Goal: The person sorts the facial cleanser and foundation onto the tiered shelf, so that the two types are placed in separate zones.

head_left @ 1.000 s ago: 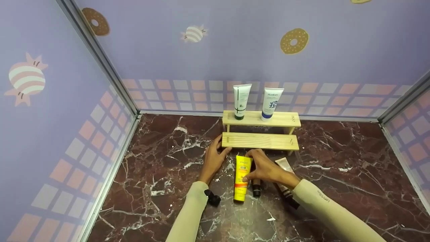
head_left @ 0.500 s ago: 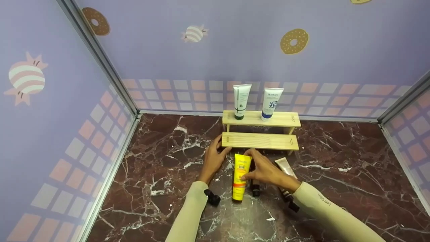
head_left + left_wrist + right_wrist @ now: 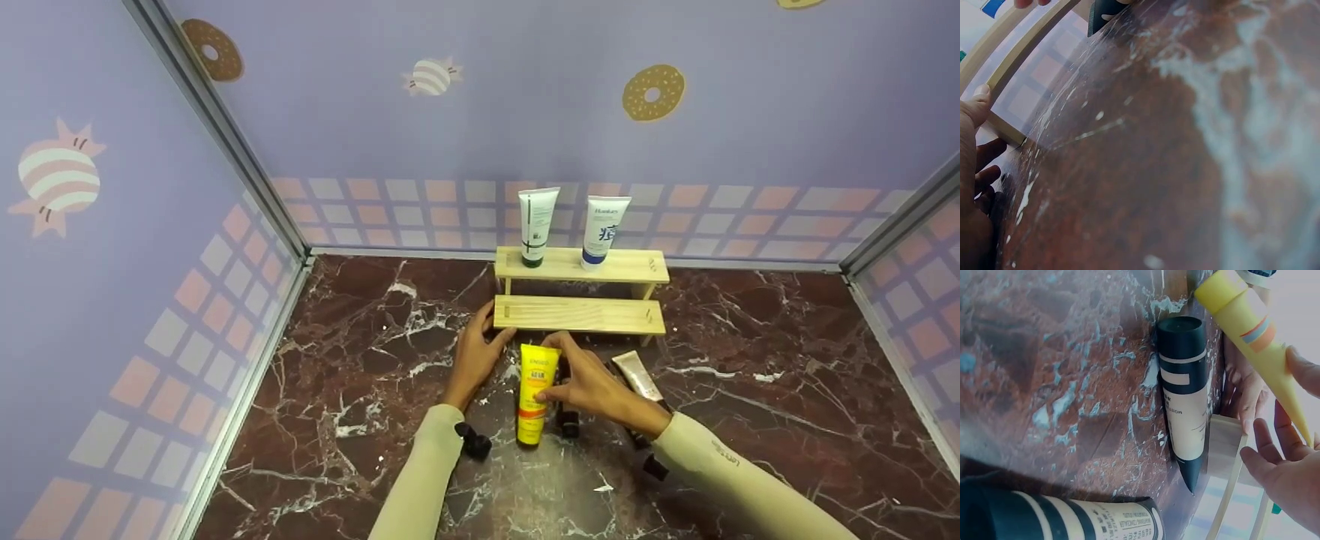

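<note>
In the head view my right hand [image 3: 592,384] pinches a yellow squeeze tube [image 3: 532,375] near its flat crimped end, cap toward me. The right wrist view has this yellow tube [image 3: 1264,354] tilted and apart from the tabletop. My left hand [image 3: 478,358] is at the left end of a two-step wooden display stand [image 3: 577,315]. Its thumb [image 3: 981,93] rests on the lower board's edge, other fingers loosely bent beside the leg. A black-and-beige tube [image 3: 1185,410] lies below my right hand, and a second beige tube [image 3: 637,375] lies partly hidden behind my right forearm.
On the stand's upper step, a white tube with a green cap [image 3: 538,225] and a white tube with a blue cap [image 3: 602,232] stand upright. A patterned purple wall [image 3: 517,112] rises behind the dark red marbled tabletop [image 3: 375,465]. Side walls flank it.
The yellow tube has shifted slightly left and up with my right hand, showing more of the beige tube by the forearm. My left hand stays at the stand.
</note>
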`<state>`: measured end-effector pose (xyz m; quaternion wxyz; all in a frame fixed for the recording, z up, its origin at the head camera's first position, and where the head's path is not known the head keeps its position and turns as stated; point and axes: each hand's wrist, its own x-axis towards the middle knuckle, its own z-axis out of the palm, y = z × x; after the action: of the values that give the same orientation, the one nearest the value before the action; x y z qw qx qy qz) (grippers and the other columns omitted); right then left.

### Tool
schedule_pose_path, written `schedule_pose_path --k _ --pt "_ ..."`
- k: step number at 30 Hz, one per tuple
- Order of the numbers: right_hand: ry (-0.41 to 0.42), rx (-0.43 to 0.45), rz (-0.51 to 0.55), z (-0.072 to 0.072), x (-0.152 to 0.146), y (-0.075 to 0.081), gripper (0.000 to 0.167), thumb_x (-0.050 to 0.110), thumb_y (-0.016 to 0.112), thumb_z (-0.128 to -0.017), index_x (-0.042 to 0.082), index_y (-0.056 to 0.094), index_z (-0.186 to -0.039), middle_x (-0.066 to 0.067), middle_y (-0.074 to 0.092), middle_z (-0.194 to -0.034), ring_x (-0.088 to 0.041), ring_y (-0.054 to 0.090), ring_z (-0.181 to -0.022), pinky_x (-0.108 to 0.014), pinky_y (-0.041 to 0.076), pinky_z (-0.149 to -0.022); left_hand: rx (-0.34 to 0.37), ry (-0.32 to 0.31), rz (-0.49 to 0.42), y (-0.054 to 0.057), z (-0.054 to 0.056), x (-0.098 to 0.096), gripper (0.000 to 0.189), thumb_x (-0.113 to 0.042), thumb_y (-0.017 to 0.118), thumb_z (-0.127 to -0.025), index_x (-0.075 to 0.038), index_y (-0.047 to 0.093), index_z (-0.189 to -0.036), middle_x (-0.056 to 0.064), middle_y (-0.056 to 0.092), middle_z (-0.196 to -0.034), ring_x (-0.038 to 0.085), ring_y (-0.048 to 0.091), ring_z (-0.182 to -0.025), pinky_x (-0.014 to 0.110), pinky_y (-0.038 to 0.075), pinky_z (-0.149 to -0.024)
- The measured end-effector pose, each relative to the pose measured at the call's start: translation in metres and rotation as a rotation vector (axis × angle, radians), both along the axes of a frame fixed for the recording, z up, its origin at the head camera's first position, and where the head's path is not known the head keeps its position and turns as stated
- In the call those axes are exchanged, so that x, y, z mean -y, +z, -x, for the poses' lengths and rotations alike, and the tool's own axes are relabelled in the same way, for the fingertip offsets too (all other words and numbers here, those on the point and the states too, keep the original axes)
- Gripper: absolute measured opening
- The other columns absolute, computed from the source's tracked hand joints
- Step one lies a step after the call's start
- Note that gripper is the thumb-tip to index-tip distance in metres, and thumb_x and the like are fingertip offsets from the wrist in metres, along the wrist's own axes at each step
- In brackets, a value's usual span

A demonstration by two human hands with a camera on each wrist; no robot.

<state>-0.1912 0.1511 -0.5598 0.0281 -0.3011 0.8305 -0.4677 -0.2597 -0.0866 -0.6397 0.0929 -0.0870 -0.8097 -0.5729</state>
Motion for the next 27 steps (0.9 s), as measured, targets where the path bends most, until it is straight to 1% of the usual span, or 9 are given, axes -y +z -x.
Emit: schedule_pose_path --k 4,6,10,15,19,22,25,27 --pt "-0.008 0.006 0.029 -0.001 0.0 0.002 0.069 0.007 0.1 -0.077 0.006 0.054 -0.129 -0.016 0.074 -0.119 -0.041 0.074 -0.107 -0.063 0.06 -0.098 -0.005 -0.011 -0.02 0.0 0.0 0.0 0.072 -0.025 0.08 -0.105 0.005 0.048 -0.163 0.025 0.063 -0.153 0.034 0.066 -0.138 0.05 0.049 -0.119" --pt "-0.013 0.014 0.032 -0.002 0.0 0.003 0.067 0.007 0.101 -0.077 0.007 0.057 -0.128 -0.013 0.076 -0.115 -0.04 0.075 -0.106 -0.063 0.061 -0.096 0.002 -0.016 -0.025 0.0 0.0 0.001 0.072 -0.024 0.08 -0.105 0.003 0.048 -0.163 0.023 0.064 -0.153 0.032 0.067 -0.138 0.048 0.049 -0.119" --pt "-0.018 0.027 0.038 -0.005 -0.001 0.005 0.062 0.011 0.101 -0.078 0.008 0.063 -0.127 -0.009 0.079 -0.115 -0.037 0.075 -0.106 -0.063 0.061 -0.095 0.004 -0.016 -0.01 0.001 -0.001 0.001 0.071 -0.026 0.079 -0.105 -0.001 0.048 -0.164 0.022 0.066 -0.151 0.03 0.067 -0.137 0.048 0.051 -0.117" --pt "-0.017 0.019 0.047 -0.01 -0.001 0.005 0.055 0.016 0.1 -0.08 0.009 0.068 -0.124 -0.004 0.08 -0.114 -0.033 0.076 -0.108 -0.061 0.061 -0.097 -0.011 -0.017 0.007 0.002 -0.001 0.0 0.071 -0.026 0.079 -0.105 0.0 0.048 -0.164 0.022 0.067 -0.148 0.031 0.067 -0.137 0.05 0.05 -0.118" --pt "0.006 0.042 0.09 -0.014 -0.001 0.004 0.052 0.014 0.099 -0.081 0.007 0.07 -0.123 -0.006 0.08 -0.115 -0.033 0.077 -0.105 -0.059 0.063 -0.093 -0.007 -0.019 -0.004 0.0 -0.001 0.0 0.07 -0.025 0.079 -0.105 0.001 0.048 -0.163 0.023 0.067 -0.149 0.03 0.067 -0.138 0.049 0.05 -0.118" --pt "0.022 0.07 0.131 -0.016 -0.001 0.002 0.05 0.009 0.098 -0.081 0.004 0.069 -0.123 -0.01 0.079 -0.114 -0.032 0.078 -0.101 -0.054 0.065 -0.089 -0.013 -0.018 -0.009 0.0 -0.001 -0.001 0.07 -0.024 0.079 -0.105 0.002 0.049 -0.162 0.024 0.067 -0.148 0.031 0.067 -0.137 0.048 0.051 -0.117" --pt "0.029 0.071 0.156 -0.019 -0.001 0.001 0.049 0.006 0.097 -0.082 0.003 0.07 -0.123 -0.012 0.078 -0.115 -0.03 0.078 -0.1 -0.05 0.066 -0.088 -0.014 -0.019 -0.013 -0.001 0.0 0.0 0.07 -0.024 0.079 -0.105 0.001 0.049 -0.163 0.023 0.067 -0.149 0.03 0.067 -0.137 0.048 0.052 -0.116" --pt "0.033 0.061 0.167 -0.021 -0.001 0.0 0.048 0.005 0.097 -0.082 0.002 0.07 -0.122 -0.013 0.078 -0.115 -0.028 0.078 -0.099 -0.051 0.066 -0.087 -0.012 -0.02 -0.013 -0.001 0.0 0.0 0.07 -0.024 0.079 -0.105 0.0 0.048 -0.164 0.022 0.067 -0.149 0.029 0.067 -0.138 0.047 0.052 -0.116"
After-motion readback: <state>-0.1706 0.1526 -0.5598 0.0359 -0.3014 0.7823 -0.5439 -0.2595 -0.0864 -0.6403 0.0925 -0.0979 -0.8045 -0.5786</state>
